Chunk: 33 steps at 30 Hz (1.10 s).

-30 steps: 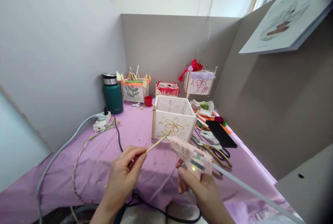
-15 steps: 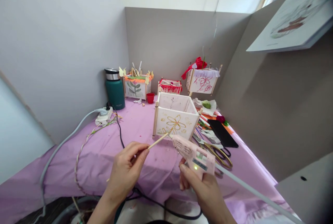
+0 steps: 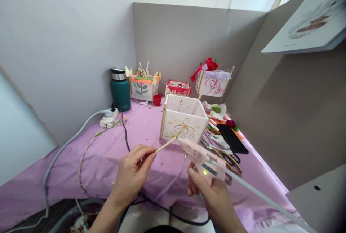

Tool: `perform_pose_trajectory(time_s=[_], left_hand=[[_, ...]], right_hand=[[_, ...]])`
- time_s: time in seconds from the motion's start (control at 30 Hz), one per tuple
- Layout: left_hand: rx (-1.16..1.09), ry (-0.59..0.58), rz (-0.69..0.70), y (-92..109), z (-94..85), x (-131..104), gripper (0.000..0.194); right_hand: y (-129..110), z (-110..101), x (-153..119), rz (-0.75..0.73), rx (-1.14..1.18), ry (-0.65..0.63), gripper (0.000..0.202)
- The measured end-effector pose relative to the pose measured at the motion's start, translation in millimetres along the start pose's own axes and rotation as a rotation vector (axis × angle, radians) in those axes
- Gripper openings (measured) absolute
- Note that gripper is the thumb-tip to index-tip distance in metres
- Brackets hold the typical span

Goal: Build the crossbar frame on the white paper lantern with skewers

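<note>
Between thumb and fingers, my left hand pinches a thin wooden stick that slants up to the right. My right hand is wrapped round the handle of a pale pink hot glue gun with a small lit light. The nozzle meets or nearly meets the stick's far end; I cannot tell which. A long whitish glue stick runs out of the gun's back. Just beyond the nozzle stands a white open box with stick corners and a gold painted flower on its front.
Scissors and a black phone lie on the right of the purple cloth. Decorated boxes and a red cup stand behind. A green bottle and a power strip are at left, with cables trailing forward.
The view has shifted slightly. Both hands keep their holds, and the stick's end stays at the glue gun's nozzle.
</note>
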<state>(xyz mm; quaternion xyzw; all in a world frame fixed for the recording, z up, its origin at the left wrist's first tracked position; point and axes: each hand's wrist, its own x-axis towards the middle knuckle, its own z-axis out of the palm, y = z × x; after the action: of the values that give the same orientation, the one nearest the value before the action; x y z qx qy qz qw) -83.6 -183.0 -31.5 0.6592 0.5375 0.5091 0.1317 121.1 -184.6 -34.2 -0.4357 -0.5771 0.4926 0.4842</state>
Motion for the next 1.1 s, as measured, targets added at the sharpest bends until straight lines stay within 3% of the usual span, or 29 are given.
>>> perform_pose_trajectory(time_s=[0.87,1.1], left_hand=[[-0.046,-0.026,0.014,-3.6,1.4,-3.2,0.016],[-0.056,-0.043,-0.053,-5.3,1.0,-4.0,0.019]], right_hand=[[-4.6,3.5,-1.7,0.005,-0.009,0.010,0.033],[0.5,1.3,0.0,-0.003,-0.035,0.013,0.033]])
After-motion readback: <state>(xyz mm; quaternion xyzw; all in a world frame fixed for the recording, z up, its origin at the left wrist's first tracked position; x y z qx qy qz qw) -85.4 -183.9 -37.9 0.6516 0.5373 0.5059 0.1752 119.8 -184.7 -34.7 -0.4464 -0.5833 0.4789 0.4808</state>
